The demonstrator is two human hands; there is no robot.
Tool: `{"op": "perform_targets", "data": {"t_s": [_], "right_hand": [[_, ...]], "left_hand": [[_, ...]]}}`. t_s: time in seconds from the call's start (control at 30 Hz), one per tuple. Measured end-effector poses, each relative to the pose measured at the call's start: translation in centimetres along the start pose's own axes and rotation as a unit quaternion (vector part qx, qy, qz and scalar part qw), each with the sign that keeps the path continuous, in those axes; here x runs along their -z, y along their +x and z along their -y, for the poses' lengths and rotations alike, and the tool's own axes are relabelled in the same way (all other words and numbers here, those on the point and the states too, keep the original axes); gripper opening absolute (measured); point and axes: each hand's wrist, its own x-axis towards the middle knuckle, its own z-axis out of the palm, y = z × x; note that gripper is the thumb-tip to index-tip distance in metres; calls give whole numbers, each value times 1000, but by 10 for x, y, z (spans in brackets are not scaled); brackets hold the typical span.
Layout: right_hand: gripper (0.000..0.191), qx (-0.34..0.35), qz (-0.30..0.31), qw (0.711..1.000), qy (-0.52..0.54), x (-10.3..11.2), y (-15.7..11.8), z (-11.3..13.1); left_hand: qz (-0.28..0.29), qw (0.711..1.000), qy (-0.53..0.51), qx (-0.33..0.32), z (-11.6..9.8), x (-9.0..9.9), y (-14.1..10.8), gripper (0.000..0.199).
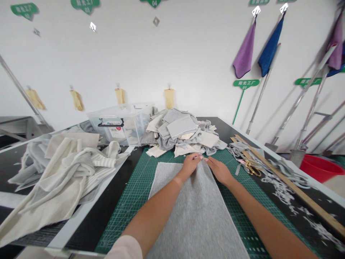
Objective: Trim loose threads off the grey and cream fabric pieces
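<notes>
A long grey cloth (199,212) lies over the green cutting mat (132,201) in front of me. At its far right corner my left hand (191,163) pinches the edge between thumb and fingers. Right beside it, my right hand (217,169) grips the same edge, with its fingertips close to the left ones. The cloth is lifted slightly and creased where both hands hold it. Just beyond my hands rises a pile of grey and cream fabric pieces (182,127).
Left of the mat lie loose fabric scraps (67,165), behind them a clear plastic bin (118,124). Gold-handled scissors (252,167), a long wooden strip (293,189) and thin offcuts (283,196) lie on the right. A red basin (320,167) stands past the table's right edge.
</notes>
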Motion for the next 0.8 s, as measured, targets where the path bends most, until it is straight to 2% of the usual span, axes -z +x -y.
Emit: {"op": "perform_targets", "data": {"t_s": [0.33,0.8], "right_hand": [[44,-29,-5,999,-16,-3,-2,4],[43,-9,-4,999,-36,-4,-4,10]], "left_hand": [[-10,1000,13,6,6,-2,4,27],[-21,1000,4,6,5,0,2,25]]}}
